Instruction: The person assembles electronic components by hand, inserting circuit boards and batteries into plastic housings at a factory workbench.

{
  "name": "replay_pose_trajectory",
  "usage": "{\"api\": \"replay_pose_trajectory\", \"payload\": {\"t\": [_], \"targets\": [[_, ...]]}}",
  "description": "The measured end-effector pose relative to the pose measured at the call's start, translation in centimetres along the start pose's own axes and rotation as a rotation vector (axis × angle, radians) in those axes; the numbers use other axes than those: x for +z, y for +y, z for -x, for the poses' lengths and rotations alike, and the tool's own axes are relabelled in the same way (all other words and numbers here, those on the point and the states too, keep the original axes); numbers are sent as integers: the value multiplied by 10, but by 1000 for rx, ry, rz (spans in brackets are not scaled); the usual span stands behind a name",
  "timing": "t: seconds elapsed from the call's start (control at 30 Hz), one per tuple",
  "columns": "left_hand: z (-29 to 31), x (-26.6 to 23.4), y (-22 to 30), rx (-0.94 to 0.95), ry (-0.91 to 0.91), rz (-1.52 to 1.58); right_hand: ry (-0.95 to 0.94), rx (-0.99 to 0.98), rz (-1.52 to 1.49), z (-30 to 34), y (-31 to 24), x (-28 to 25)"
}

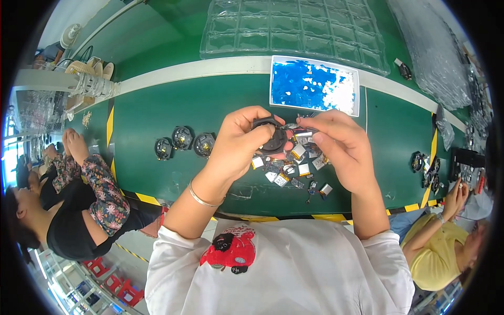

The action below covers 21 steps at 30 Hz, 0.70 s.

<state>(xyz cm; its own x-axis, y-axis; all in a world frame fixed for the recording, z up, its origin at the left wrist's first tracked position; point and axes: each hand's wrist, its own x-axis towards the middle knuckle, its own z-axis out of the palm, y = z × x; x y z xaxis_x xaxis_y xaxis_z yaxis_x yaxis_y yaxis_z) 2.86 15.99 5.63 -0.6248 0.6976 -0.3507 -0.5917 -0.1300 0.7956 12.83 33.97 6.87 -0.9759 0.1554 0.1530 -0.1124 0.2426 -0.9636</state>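
Note:
My left hand (242, 140) grips a round black plastic part (273, 137) above the green conveyor belt (157, 118). My right hand (341, 147) pinches a small silver battery pack with thin wires (302, 132) right against that part. Under both hands lies a loose pile of several small silver battery packs (294, 170). Three finished round black parts (182, 142) sit in a row to the left on the belt.
A blue and white sheet (310, 84) lies beyond the hands, with a clear plastic compartment tray (283, 31) behind it. A person in a flowered sleeve (102, 189) sits at left, another in yellow (441, 247) at right, near more black parts (425, 168).

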Motion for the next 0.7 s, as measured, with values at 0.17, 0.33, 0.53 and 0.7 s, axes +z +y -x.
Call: {"api": "replay_pose_trajectory", "payload": {"t": [0.17, 0.33, 0.53, 0.7], "targets": [[15, 8, 0, 3, -158, -162, 51, -32, 169, 0, -6, 5], [13, -3, -10, 84, -53, -638, 144, -91, 113, 8, -2, 15], [17, 3, -28, 133, 61, -52, 54, -37, 67, 12, 3, 28], [20, -14, -28, 93, 2, 89, -100, 318, -384, -5, 10, 20]]}}
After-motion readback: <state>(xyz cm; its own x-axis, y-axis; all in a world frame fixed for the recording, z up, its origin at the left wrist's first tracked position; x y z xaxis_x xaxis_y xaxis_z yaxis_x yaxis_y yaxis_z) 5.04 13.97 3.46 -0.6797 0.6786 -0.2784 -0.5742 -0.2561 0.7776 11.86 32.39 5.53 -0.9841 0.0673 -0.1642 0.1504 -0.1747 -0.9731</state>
